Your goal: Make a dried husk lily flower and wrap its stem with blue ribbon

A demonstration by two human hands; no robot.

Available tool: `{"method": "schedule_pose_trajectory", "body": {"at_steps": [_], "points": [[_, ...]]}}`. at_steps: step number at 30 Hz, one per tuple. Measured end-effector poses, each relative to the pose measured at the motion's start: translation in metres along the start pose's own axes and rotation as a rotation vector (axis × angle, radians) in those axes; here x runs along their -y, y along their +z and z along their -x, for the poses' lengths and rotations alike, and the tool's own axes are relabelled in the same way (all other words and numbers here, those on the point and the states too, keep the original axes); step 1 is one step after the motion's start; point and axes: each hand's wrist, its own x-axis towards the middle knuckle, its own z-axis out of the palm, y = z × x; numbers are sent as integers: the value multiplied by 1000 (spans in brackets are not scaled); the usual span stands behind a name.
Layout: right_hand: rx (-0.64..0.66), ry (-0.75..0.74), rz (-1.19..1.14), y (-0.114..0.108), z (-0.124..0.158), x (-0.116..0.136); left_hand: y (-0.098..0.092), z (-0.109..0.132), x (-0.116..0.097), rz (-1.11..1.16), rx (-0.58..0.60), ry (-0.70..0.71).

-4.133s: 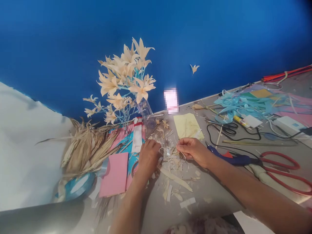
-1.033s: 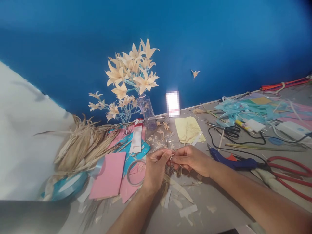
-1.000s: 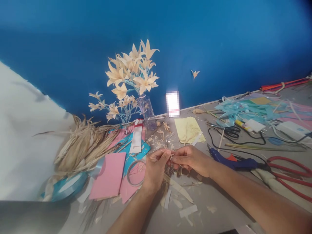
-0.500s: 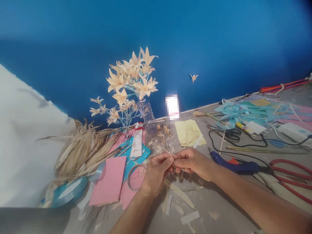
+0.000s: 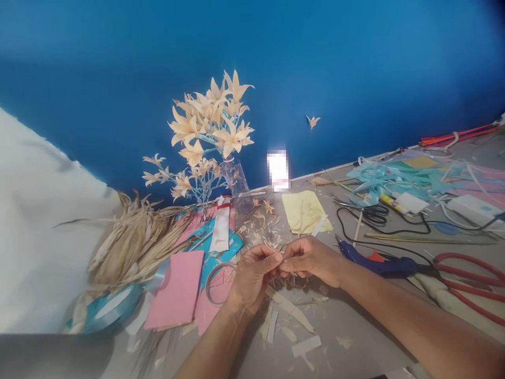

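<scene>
My left hand (image 5: pixel 256 271) and my right hand (image 5: pixel 310 261) meet over the middle of the table, thumbs and fingertips pinched together and touching. Something small and pale seems to be between them, mostly hidden by the fingers, too small to name. Under and around both hands lie pale dried-husk scraps (image 5: pixel 295 310) and short white strips (image 5: pixel 306 346). Just beyond them are a yellow paper piece (image 5: pixel 303 208) and small loose cream flowers (image 5: pixel 268 206). To the left of my left hand sits a grey tape roll (image 5: pixel 211 295) on pink paper.
Cream artificial flowers (image 5: pixel 213 113) stand in a clear bottle (image 5: pixel 235 184) by the blue wall. Dried husks (image 5: pixel 134 237), pink sheets (image 5: pixel 175 287) and teal ribbon (image 5: pixel 114 310) lie left. A blue glue gun (image 5: pixel 379 263), red-handled scissors (image 5: pixel 469 258) and cords lie right.
The whole view has shifted slightly. My hands stay pinched together in nearly the same place, with small movements of the fingers.
</scene>
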Motion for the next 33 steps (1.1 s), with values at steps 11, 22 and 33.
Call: {"method": "schedule_pose_trajectory", "body": {"at_steps": [11, 22, 33], "points": [[-177, -138, 202, -1, -1, -1, -1, -1, 1, -24, -94, 42], [-161, -207, 506, -3, 2, 8, -7, -3, -6, -72, -199, 146], [-370, -442, 805, -2, -1, -1, -11, 4, -27, -853, -151, 363]]}}
